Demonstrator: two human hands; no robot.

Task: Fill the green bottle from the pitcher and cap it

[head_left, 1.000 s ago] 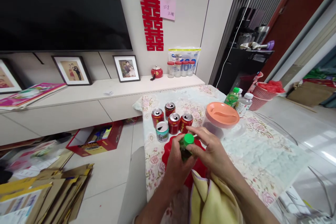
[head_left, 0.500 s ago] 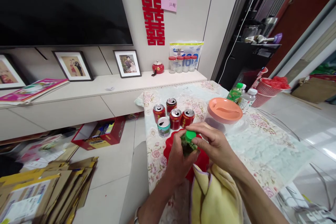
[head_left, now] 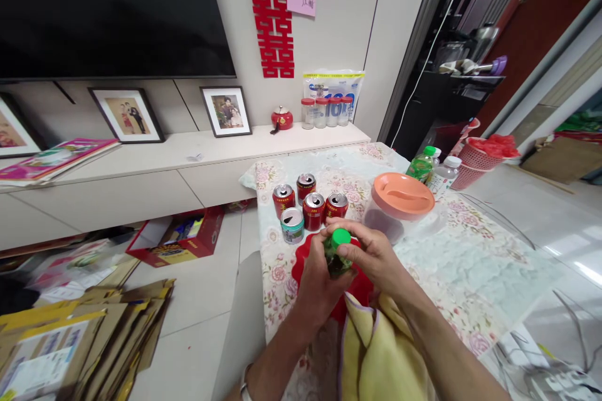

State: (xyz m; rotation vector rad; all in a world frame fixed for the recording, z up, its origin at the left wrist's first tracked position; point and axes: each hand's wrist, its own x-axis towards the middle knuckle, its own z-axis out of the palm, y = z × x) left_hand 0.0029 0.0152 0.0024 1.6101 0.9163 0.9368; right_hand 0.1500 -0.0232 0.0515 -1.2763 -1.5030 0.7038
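Note:
A small bottle [head_left: 335, 263] with a green cap [head_left: 341, 237] stands between my hands, above a red scalloped dish [head_left: 301, 257]. My left hand [head_left: 316, 279] is wrapped round the bottle's body. At the cap, my right hand [head_left: 369, 250] curls its fingers and thumb close around the neck and cap. Much of the bottle is hidden by the fingers. A yellow cloth [head_left: 388, 351] hangs over the table's near edge under my right forearm. Just beyond the hands stand several opened red cans [head_left: 313, 212] and a shorter teal can [head_left: 292, 225].
An orange-lidded clear container [head_left: 403, 195] is right of the cans on the flowered tablecloth [head_left: 470, 276]. Behind it are a green-capped bottle [head_left: 422, 165] and a white-capped bottle [head_left: 444, 177]. Flattened cardboard [head_left: 113, 326] and a red box [head_left: 181, 244] lie on the floor at left.
My right hand has shifted slightly left around the cap, its fingers now more curled behind it. The left hand keeps its hold on the bottle. The view has moved a little.

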